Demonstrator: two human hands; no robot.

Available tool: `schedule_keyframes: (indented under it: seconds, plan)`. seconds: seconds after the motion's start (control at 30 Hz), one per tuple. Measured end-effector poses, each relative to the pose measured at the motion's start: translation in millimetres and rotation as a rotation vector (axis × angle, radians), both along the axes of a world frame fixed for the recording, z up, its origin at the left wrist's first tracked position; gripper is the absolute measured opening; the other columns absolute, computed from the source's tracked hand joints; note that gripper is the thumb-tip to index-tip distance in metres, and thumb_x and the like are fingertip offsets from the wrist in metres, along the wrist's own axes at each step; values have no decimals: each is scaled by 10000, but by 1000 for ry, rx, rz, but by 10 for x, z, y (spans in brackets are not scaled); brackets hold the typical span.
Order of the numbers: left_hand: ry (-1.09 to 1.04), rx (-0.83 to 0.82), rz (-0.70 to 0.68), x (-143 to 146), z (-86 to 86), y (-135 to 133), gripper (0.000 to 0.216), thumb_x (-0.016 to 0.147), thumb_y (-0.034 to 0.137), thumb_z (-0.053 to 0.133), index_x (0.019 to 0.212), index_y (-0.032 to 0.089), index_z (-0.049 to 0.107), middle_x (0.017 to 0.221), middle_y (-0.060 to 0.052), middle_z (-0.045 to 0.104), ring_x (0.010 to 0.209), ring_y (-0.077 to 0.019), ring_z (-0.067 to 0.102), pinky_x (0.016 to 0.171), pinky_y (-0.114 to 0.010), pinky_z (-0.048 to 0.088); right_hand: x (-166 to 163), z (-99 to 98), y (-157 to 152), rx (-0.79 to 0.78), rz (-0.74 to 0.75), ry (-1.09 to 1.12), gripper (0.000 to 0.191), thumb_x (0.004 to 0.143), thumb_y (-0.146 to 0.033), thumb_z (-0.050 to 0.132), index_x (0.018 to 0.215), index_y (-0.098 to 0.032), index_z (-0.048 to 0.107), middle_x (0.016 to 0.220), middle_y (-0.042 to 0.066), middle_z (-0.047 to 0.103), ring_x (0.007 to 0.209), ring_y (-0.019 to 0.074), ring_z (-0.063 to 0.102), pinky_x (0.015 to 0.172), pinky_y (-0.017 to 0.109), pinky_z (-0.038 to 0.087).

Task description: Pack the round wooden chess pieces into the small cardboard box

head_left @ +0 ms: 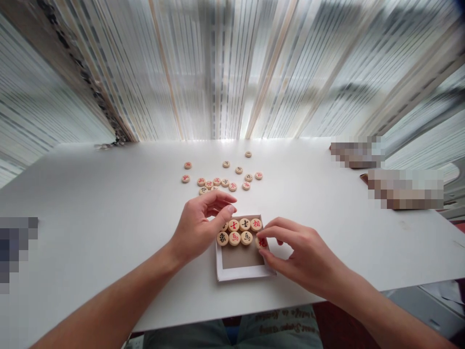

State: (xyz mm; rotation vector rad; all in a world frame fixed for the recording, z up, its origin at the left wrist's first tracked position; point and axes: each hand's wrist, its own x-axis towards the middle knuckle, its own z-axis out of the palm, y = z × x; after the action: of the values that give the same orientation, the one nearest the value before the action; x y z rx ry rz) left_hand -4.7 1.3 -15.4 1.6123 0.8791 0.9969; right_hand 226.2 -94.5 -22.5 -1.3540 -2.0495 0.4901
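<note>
A shallow cardboard box [242, 271] with a white rim lies on the white table [109, 218] just in front of me. Two rows of round wooden chess pieces [240, 231] with red or black characters fill its far end. My right hand [303, 254] pinches a red-marked piece [261, 242] at the right end of the near row, with the thumb against the box's right wall. My left hand [201, 225] hovers over the box's far left corner, fingers curled, thumb and forefinger close together; whether it holds a piece is hidden.
Several loose chess pieces [221, 177] lie scattered on the table beyond the box. Blurred-out objects sit at the right rear [399, 186] and at the left edge [14, 247]. Striped curtains hang behind the table.
</note>
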Motion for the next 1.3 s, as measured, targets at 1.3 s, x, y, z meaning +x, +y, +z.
schedule_keyframes:
  seconds: [1.3]
  plan:
    - [57,54,50,-12,14,1,109,933,259,762,1007,188,798,924,-51,814,864,-192,774,809,-307,644,56,166,133,107,-94,-124,88,942,-201,722,919,-205,806,773,21,710,525,122,552,530,268,459]
